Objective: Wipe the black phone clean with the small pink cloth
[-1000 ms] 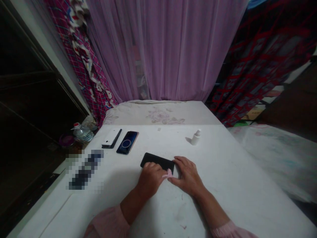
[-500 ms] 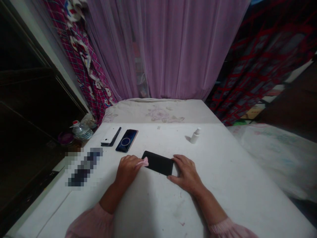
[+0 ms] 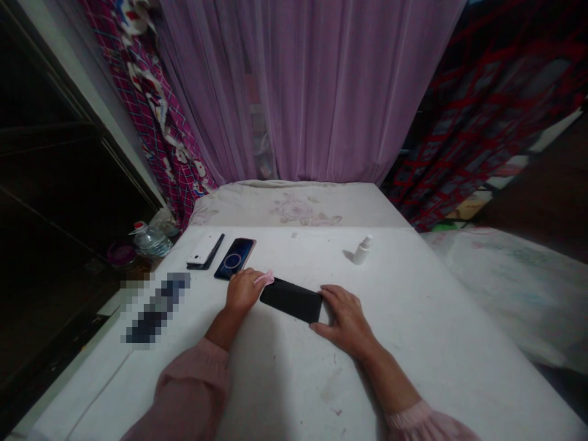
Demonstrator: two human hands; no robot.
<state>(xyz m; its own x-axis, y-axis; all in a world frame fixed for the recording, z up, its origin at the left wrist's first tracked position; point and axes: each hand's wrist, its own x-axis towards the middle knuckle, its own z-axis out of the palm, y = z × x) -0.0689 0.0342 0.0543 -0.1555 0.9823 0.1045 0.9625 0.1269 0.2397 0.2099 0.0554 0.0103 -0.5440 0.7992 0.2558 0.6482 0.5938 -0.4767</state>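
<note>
A black smartphone point(image 3: 291, 300) lies flat on the white-covered table in front of me. My left hand point(image 3: 244, 289) pinches a small pink cloth point(image 3: 264, 279) at the phone's far left corner. At the other end, my right hand point(image 3: 343, 315) grips the phone's right edge, thumb at the near corner and fingers at the far one. Just beyond my left hand lies a dark blue phone point(image 3: 233, 260) with a ring shape on its face. To its left a white phone point(image 3: 202, 250) rests on a darker one.
A small white spray bottle point(image 3: 362, 251) stands upright at the back right of the table point(image 3: 441, 343). A blurred-out dark item point(image 3: 158, 309) lies near the left edge. Past that edge is a clear plastic bottle point(image 3: 154, 240). Purple curtains point(image 3: 349, 92) hang behind.
My left hand has moved away from me with the pink cloth, from the phone's left edge up to its far left corner. My right hand and the phone have stayed nearly still.
</note>
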